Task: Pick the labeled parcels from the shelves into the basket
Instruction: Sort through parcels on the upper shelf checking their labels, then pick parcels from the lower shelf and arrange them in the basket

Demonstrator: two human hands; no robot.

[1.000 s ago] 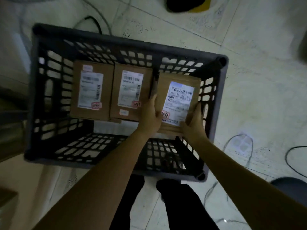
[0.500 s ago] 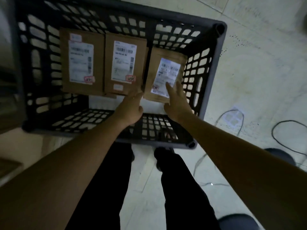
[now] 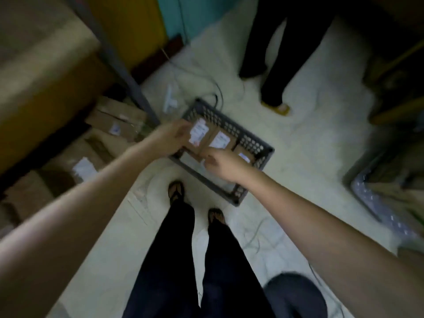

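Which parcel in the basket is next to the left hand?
The left-end parcel of the three: its white label shows just beside the left hand. The middle parcel and the right-end parcel lie further right in the basket.

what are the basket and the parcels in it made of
Basket: looks like hard moulded plastic, dark grey, matt, judging by its grid of holes. Parcels: brown cardboard or kraft paper, matt, with white paper labels; blur leaves it open.
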